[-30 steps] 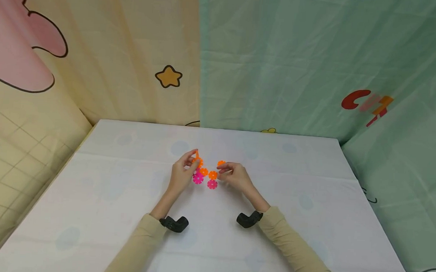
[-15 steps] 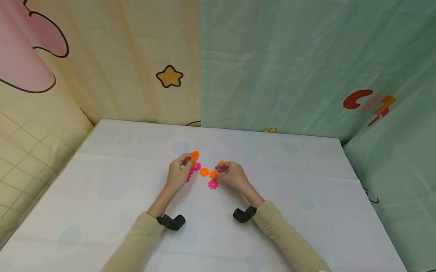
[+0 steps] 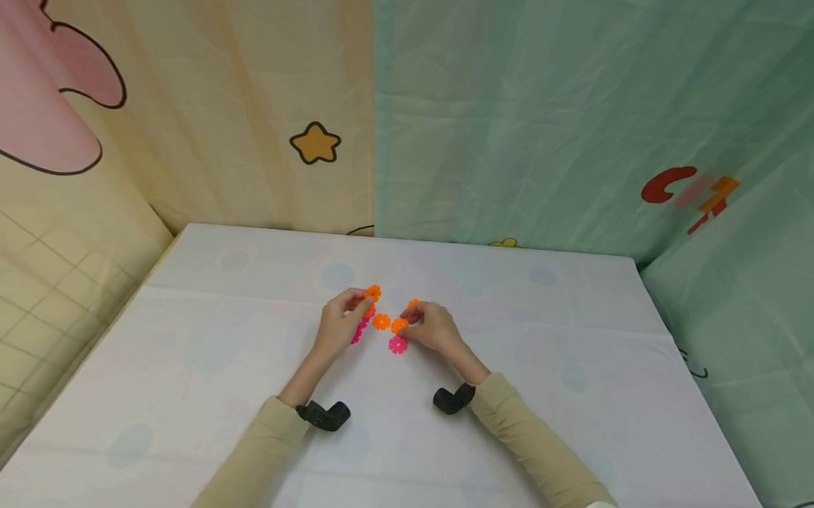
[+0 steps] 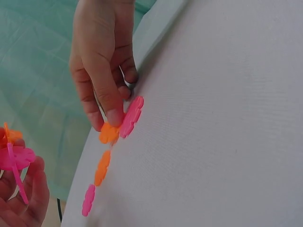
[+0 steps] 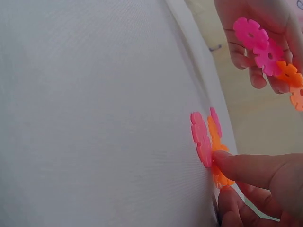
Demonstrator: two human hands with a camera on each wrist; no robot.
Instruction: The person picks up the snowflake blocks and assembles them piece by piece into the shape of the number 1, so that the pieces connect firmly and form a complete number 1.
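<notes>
- Closest to the person, the black wrist cameras [image 3: 323, 415] are on the near side of the loose orange disc [image 3: 381, 322], which lies on the white table [image 3: 398, 451].
- The near pink disc [image 3: 398, 345] is to the near right of the loose orange disc.
- To its right, the right hand [image 3: 434, 329] pinches the gripped orange disc [image 5: 223, 176] between thumb and finger.
- To its left, the left hand [image 3: 339, 321] holds the flower-disc chain [image 5: 276, 66] with its fingers. The long axis of this chain slants: the pink end points toward the person, the orange end away and rightward.
- To its far right, the far orange disc [image 3: 414, 303] is partly covered by fingers.
- Well beyond it hang yellow cloth [image 3: 250, 88] and green cloth [image 3: 522, 115].
</notes>
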